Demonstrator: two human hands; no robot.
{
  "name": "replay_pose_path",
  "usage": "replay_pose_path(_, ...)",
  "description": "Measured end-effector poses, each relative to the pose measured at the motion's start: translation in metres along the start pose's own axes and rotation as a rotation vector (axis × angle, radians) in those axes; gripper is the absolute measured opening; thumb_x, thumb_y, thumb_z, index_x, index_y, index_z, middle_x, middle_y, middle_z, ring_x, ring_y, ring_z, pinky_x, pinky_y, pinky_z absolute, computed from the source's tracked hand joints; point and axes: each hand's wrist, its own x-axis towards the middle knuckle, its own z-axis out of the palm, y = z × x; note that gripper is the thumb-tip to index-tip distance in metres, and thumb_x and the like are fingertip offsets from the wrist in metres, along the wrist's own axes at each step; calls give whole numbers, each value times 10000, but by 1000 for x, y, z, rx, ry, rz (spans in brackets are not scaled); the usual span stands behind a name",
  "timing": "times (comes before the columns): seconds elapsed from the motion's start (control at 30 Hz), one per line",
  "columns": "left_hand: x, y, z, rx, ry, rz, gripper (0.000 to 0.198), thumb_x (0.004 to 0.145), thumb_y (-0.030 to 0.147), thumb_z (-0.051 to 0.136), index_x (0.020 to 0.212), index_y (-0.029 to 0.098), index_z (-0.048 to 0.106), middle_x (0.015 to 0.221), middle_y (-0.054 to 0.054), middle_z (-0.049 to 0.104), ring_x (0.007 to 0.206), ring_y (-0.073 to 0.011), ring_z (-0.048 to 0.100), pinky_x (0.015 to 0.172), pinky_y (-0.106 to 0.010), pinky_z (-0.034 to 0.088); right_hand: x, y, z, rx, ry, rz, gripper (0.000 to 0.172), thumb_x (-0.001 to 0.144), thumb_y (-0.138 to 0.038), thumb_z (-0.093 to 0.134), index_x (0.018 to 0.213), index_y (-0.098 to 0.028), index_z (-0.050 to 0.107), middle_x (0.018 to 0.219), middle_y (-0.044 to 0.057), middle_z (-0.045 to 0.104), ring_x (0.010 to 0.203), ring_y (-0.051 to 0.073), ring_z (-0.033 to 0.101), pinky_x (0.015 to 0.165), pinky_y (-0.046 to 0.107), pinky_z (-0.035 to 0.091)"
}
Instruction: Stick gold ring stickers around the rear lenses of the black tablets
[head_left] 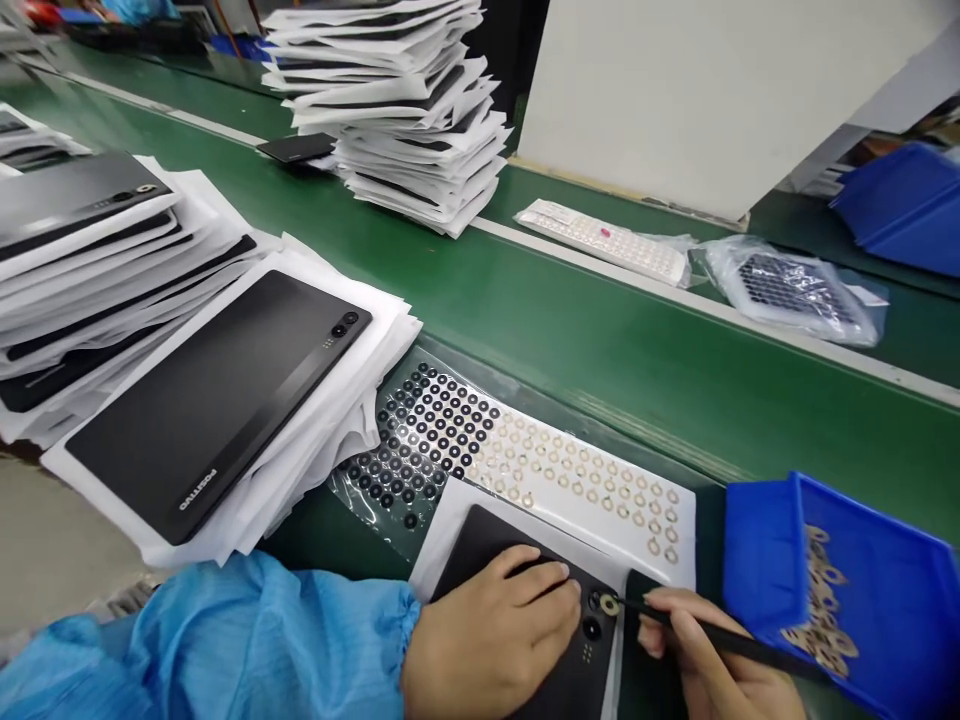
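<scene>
My left hand (pixel 495 630) lies flat, fingers stretched out, on a black tablet back cover (pixel 480 555) that rests on white paper. In my right hand (pixel 720 655) is a pair of black tweezers (pixel 739 645). Their tip touches a small gold-coloured ring (pixel 609 605) beside the cover's upper camera hole; I cannot tell whether it is gripped or lying there. The second camera hole (pixel 592 628) sits just below. Behind the cover lies a sheet (pixel 675 510) with rows of pale rings, and a clear sheet (pixel 427 430) carrying black rings.
At right stands a blue bin (pixel 892 600) with loose ring pieces. Stacked covers with paper sheets fill the left (pixel 225 400) and the back (pixel 397 110). A white panel (pixel 637 100) rises behind the green bench (pixel 525 310). Bagged parts (pixel 795 290) lie beyond the pale strip.
</scene>
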Motion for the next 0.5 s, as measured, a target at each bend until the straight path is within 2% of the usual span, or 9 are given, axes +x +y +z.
replay_pose_path(0.27, -1, 0, 3, 18, -36, 5, 322, 972, 124, 352, 1216, 79, 556, 1300, -87, 540, 1214, -206, 447, 1076, -376, 307, -1, 11, -7, -80, -65, 61, 237, 752, -411, 706, 791, -179, 740, 634, 60, 660, 547, 186, 614, 534, 277, 545)
replay_pose_path(0.5, -1, 0, 4, 3, -58, 3, 310, 967, 126, 381, 1227, 75, 543, 1300, -85, 543, 1235, -208, 435, 1078, -384, 307, -2, 13, -7, -112, -64, 72, 246, 750, -425, 704, 798, -186, 740, 657, 60, 668, 582, 195, 620, 580, 299, 548)
